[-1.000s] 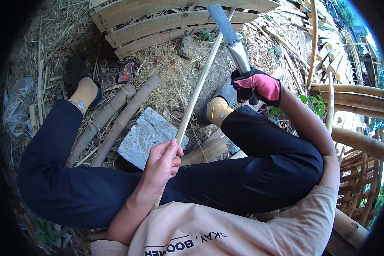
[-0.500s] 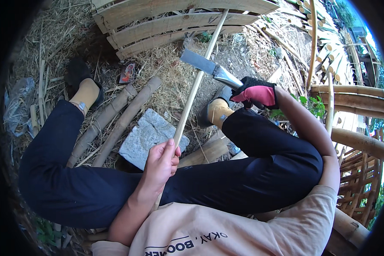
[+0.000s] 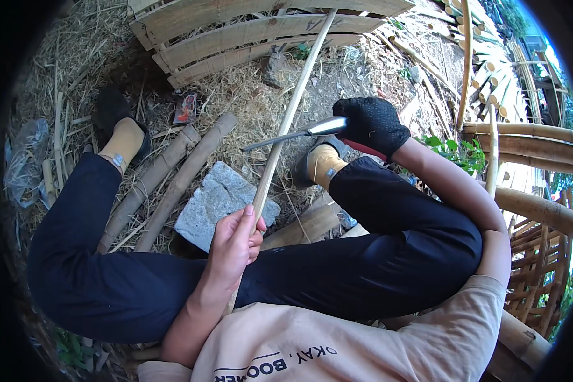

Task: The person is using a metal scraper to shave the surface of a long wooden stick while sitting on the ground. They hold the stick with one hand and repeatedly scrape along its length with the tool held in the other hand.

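My bare left hand (image 3: 237, 238) is closed round a long, pale bamboo strip (image 3: 296, 102), which slants from my lap up toward the wooden slats. In a black and pink glove, my right hand (image 3: 372, 124) grips the silvery handle of a knife with a broad, blunt-ended blade. The knife (image 3: 328, 125) is turned nearly edge-on, its blade crossing the strip well beyond my left hand. Whether the edge bites into the strip, I cannot tell.
Slatted wooden crate (image 3: 235, 38) stands ahead. A pale stone block (image 3: 219, 204) and two bamboo poles (image 3: 178, 184) lie between my legs. Straw covers the ground, with a plastic bag (image 3: 28, 159) at left. Cut bamboo (image 3: 496, 83) is piled far right; bamboo rails (image 3: 535, 210) stand at my right.
My right hand has rolled over, back of the glove now upward, turning the knife from flat to edge-on. The blade has come nearer me along the strip. My left hand has barely moved.
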`<action>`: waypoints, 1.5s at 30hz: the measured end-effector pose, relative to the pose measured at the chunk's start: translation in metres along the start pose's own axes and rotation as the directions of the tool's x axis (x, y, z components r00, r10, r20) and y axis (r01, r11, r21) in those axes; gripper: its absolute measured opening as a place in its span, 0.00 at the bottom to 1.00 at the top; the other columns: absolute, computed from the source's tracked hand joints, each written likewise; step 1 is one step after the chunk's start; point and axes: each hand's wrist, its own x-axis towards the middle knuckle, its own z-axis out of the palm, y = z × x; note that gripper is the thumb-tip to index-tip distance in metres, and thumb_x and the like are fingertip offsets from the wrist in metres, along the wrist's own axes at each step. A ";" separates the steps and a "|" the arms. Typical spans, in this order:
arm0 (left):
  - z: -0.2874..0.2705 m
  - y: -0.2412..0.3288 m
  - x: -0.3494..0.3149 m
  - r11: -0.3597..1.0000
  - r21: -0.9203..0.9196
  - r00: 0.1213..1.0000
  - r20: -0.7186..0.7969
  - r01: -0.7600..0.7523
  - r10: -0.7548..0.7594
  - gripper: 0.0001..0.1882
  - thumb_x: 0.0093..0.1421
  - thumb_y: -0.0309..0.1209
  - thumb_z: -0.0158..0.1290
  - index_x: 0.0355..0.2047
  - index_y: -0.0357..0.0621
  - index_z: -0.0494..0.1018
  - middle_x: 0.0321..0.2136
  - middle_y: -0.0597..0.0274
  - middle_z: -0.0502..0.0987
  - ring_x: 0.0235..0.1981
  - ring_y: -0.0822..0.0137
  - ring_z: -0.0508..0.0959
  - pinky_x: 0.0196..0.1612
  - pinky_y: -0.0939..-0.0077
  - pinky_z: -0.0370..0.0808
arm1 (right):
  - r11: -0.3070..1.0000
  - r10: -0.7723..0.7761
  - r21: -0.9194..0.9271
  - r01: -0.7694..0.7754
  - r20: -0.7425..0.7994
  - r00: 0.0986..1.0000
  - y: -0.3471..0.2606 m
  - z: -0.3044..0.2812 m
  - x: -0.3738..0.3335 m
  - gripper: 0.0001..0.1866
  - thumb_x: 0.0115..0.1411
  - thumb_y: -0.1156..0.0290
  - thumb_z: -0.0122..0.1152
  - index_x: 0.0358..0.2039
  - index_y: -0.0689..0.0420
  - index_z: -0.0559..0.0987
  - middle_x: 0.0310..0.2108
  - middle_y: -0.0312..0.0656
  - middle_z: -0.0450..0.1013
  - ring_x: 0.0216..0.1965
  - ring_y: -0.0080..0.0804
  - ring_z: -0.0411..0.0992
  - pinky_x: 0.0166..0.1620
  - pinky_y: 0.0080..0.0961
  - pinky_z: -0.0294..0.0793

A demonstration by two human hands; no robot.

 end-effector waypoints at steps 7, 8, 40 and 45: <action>0.003 0.001 0.000 1.000 0.019 1.000 -0.006 -0.004 0.004 0.20 0.73 0.46 0.39 0.30 0.44 0.67 0.15 0.80 0.56 0.12 0.88 0.53 0.14 0.90 0.51 | 0.999 0.039 -0.020 -0.036 0.118 0.992 -0.001 -0.002 -0.006 0.17 0.53 0.51 0.65 0.36 0.49 0.81 0.29 0.48 0.78 0.33 0.50 0.78 0.37 0.42 0.76; 0.004 0.002 0.000 1.000 0.024 1.000 -0.012 -0.005 0.006 0.20 0.73 0.46 0.39 0.30 0.44 0.67 0.15 0.80 0.56 0.12 0.88 0.53 0.14 0.90 0.51 | 1.000 0.019 -0.020 -0.017 0.127 0.992 -0.002 -0.004 -0.005 0.17 0.53 0.51 0.65 0.36 0.49 0.81 0.29 0.49 0.78 0.33 0.51 0.78 0.37 0.42 0.76; 0.001 0.030 0.021 0.905 0.422 0.981 -0.154 -0.043 0.119 0.14 0.72 0.35 0.36 0.35 0.40 0.68 0.25 0.64 0.75 0.21 0.76 0.70 0.22 0.78 0.71 | 0.927 0.368 -0.008 -0.374 0.201 0.908 -0.113 -0.034 -0.007 0.18 0.52 0.54 0.62 0.41 0.48 0.83 0.38 0.50 0.80 0.42 0.49 0.78 0.47 0.41 0.77; -0.007 0.036 0.036 0.890 0.456 0.982 -0.173 0.016 0.071 0.18 0.73 0.40 0.35 0.36 0.40 0.68 0.22 0.69 0.69 0.20 0.78 0.67 0.21 0.78 0.69 | 0.939 0.314 0.066 -0.338 0.239 0.919 -0.103 -0.015 -0.003 0.19 0.52 0.56 0.63 0.44 0.47 0.83 0.38 0.50 0.80 0.42 0.48 0.78 0.48 0.40 0.76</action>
